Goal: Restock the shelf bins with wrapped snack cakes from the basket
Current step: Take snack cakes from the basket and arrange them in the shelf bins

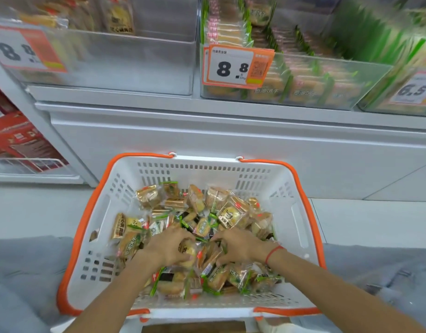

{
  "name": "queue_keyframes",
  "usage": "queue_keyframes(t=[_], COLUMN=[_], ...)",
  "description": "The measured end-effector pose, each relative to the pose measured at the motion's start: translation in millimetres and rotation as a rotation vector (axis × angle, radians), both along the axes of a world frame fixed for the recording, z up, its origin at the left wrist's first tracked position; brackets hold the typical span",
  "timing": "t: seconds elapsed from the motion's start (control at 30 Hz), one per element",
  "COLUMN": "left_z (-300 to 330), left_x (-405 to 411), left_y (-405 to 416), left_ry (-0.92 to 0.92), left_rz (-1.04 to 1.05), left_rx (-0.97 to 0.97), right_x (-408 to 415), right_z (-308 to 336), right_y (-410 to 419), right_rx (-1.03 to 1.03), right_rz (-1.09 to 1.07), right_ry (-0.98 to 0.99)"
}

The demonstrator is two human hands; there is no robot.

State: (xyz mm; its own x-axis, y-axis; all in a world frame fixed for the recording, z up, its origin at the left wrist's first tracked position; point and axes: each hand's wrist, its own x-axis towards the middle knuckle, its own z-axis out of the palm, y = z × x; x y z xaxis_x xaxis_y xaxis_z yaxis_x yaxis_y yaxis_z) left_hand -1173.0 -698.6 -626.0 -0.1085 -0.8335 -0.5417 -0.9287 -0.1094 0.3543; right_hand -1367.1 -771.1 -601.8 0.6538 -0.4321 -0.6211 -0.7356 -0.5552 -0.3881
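Note:
A white basket point(233, 168) with orange handles sits on the floor below me, full of several wrapped snack cakes point(231, 213) in gold and green wrappers. My left hand point(167, 246) is down in the pile, fingers and thumb curled round a round yellow cake point(188, 251). My right hand point(238, 246) lies beside it, fingers curled over green-edged packets point(213, 254) in the middle of the basket. Above, a clear shelf bin point(125, 56) on the left holds few cakes. The bin point(339, 75) to its right is packed with green-wrapped ones.
Price tags reading 8.8 point(238, 66) hang on the bin fronts, and a 6.5 tag point(414, 90) is at far right. A white shelf base point(231, 140) stands behind the basket. Red boxes point(17, 140) fill a low rack at left. My grey-clad knees flank the basket.

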Motion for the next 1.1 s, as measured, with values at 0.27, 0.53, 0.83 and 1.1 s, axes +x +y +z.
queue_keyframes(t=[0.27, 0.53, 0.83, 1.1], left_z=[18, 113, 126, 143], left_x=[1, -14, -12, -17], left_y=[-17, -39, -45, -45], left_ry=[0.310, 0.350, 0.549, 0.944], left_rz=[0.231, 0.353, 0.613, 0.725], left_rx=[0.094, -0.688, -0.781, -0.373], right_x=[-15, 17, 32, 29], right_z=[36, 119, 158, 156], right_y=[-51, -65, -58, -60], right_rx=[0.210, 0.351, 0.338, 0.141], right_rz=[-0.487, -0.916, -0.920, -0.695], right_ry=[-0.274, -0.631, -0.631, -0.564])
